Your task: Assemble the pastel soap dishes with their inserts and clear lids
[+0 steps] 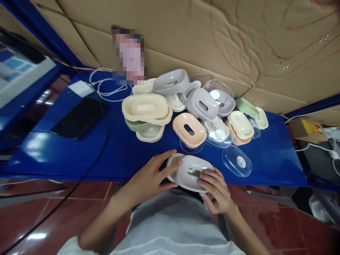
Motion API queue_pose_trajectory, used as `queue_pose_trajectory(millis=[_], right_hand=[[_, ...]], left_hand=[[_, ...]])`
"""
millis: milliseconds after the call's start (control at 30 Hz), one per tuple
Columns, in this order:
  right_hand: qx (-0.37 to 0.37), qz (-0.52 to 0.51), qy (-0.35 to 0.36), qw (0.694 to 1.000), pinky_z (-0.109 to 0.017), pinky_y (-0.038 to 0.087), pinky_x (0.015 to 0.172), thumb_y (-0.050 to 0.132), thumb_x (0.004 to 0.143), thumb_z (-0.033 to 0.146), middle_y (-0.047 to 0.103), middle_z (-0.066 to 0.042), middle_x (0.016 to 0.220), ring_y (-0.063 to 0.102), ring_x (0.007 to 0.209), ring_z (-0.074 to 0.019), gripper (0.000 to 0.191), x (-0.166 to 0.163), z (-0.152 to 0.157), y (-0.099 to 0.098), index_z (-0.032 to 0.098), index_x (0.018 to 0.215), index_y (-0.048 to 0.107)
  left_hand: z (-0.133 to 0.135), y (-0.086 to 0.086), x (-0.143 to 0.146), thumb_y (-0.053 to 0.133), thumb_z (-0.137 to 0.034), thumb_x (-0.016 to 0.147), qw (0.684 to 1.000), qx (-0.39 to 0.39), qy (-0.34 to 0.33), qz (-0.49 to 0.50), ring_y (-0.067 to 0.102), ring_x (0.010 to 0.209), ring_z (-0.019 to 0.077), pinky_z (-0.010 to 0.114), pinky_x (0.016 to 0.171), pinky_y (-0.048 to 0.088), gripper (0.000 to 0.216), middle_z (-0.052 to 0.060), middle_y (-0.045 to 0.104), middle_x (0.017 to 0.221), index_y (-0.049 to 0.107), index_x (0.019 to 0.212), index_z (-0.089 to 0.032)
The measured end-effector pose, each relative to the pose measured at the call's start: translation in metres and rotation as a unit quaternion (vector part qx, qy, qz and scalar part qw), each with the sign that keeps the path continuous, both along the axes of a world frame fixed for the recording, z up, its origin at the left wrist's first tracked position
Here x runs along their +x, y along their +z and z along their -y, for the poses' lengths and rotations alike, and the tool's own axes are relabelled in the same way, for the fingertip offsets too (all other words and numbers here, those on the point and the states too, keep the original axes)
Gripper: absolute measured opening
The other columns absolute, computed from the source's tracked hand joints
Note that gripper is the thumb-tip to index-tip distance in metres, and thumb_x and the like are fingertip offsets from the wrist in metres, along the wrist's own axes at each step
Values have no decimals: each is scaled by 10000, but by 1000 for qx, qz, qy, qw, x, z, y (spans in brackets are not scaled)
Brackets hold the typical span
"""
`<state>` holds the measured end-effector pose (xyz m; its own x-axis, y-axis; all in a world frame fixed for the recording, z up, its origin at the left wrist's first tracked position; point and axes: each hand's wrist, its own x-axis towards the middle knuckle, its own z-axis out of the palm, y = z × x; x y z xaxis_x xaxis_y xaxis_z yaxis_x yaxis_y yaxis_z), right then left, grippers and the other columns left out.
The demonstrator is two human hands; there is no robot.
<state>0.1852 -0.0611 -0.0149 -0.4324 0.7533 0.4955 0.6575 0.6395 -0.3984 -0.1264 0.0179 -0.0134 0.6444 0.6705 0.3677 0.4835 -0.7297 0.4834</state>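
Note:
A grey oval soap dish [193, 170] with a slot in its middle is held at the table's front edge. My right hand [216, 189] is closed round its right end, fingertips over the slot. My left hand [151, 175] grips the left end, thumb below and fingers over the rim. A cream dish [172, 161] shows partly from under the grey one on the left; whether the two are nested I cannot tell. Just beyond lies a peach soap dish [189, 130], over a transparent lid. To the right is another transparent lid [237, 161] with a round white sticker.
Cream dishes [145, 107] are stacked at the back left, with more grey dishes [203, 104] and lids behind. At the right sits a cream and peach stack [241, 125]. A black phone [78, 118], charger [81, 88] and loose cable lie left on the blue table [114, 156].

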Motion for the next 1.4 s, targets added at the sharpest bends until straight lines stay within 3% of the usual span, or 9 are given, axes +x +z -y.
queue_pose_trajectory(millis=[300,467,567,667,733,867,1000,1167,1400], right_hand=[[-12,147,45,988,-514,317,1355,558,1070,206,757,-63,1390,605,1433,-225,344,-29,-36,16,211,1389,688],[9,173,37,984,-497,362,1321,603,1086,296,710,-63,1469,574,1468,-232,387,-13,-30,12,272,1470,645],[18,128,-80,988,-570,406,1268,663,1054,398,628,-123,1556,533,1508,-309,555,30,-19,14,288,1584,542],[-15,138,-284,949,-732,347,1233,705,1008,518,495,-171,1671,418,1576,-442,706,83,-1,15,290,1637,480],[-48,145,-330,932,-766,365,1203,686,1008,560,471,-175,1690,453,1548,-468,707,107,11,12,301,1635,487],[-52,44,-268,961,-614,529,1151,662,1038,441,513,-140,1663,570,1472,-388,600,93,23,7,325,1611,527],[-39,20,-98,994,-590,541,1153,591,1080,438,450,-151,1703,502,1536,-386,608,32,3,12,306,1659,458],[-46,106,20,993,-615,487,1202,626,1071,440,436,-161,1709,385,1611,-387,628,-12,-37,23,299,1657,449],[-31,136,26,990,-597,489,1216,721,1019,422,369,-119,1759,327,1641,-382,612,-21,-42,14,309,1594,543]], left_hand=[[-4,7,-4,799,-349,967,997,61,7,-53,521,1490,375,583,1185,492,505,142,567,1618,646,1432,-223],[-4,8,-2,764,-390,994,997,45,-8,-64,477,1534,376,580,1199,486,562,139,541,1643,596,1502,-216],[-2,11,-3,696,-362,1035,999,11,-11,-48,435,1568,369,584,1218,476,530,158,443,1706,569,1531,-229],[-1,12,-4,670,-291,1041,999,-38,6,-17,449,1565,330,528,1228,492,516,160,368,1740,554,1541,-251],[0,11,-5,702,-286,1022,996,-82,18,-5,479,1547,301,490,1229,508,594,138,403,1719,503,1581,-278],[-1,8,-5,786,-264,965,990,-138,34,7,522,1516,279,471,1219,530,805,107,470,1673,377,1656,-322],[0,4,-4,823,-307,947,992,-114,38,27,514,1524,314,502,1184,563,886,135,428,1698,331,1683,-330],[-1,4,-6,812,-314,956,996,7,10,88,512,1514,323,521,1196,548,618,150,487,1630,567,1523,-290],[-2,4,-6,800,-339,963,996,20,-13,89,604,1395,298,458,1125,606,298,150,666,1375,700,1196,-182]])
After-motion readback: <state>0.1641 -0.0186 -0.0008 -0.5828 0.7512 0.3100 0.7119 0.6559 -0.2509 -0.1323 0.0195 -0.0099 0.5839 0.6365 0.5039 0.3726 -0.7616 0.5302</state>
